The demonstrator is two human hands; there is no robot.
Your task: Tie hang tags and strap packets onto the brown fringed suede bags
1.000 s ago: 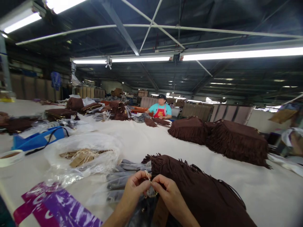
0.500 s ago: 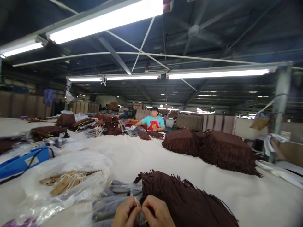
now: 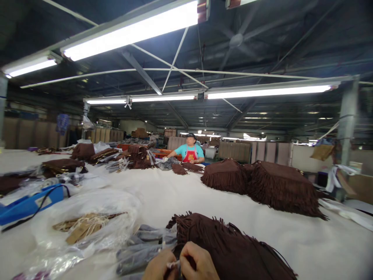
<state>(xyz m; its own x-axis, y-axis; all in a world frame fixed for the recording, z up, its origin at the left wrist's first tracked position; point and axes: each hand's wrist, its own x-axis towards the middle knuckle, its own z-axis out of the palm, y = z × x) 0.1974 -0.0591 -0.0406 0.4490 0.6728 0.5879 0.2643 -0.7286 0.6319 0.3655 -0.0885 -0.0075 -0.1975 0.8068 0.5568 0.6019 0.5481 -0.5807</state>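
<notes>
At far left lies a flat blue plastic case (image 3: 27,204), then a clear plastic bag of tan paper tags (image 3: 87,223). Near centre, the left hand (image 3: 159,267) and right hand (image 3: 198,265) pinch a thin pale string (image 3: 172,264) together against the near brown fringed suede bag (image 3: 230,249). More brown fringed bags (image 3: 262,184) sit right, farther off.

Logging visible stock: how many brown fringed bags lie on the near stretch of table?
3: one fringed bag beside the hands, two side by side, bag and bag, at mid-table right. Farther brown piles are too blurred to count.
</notes>
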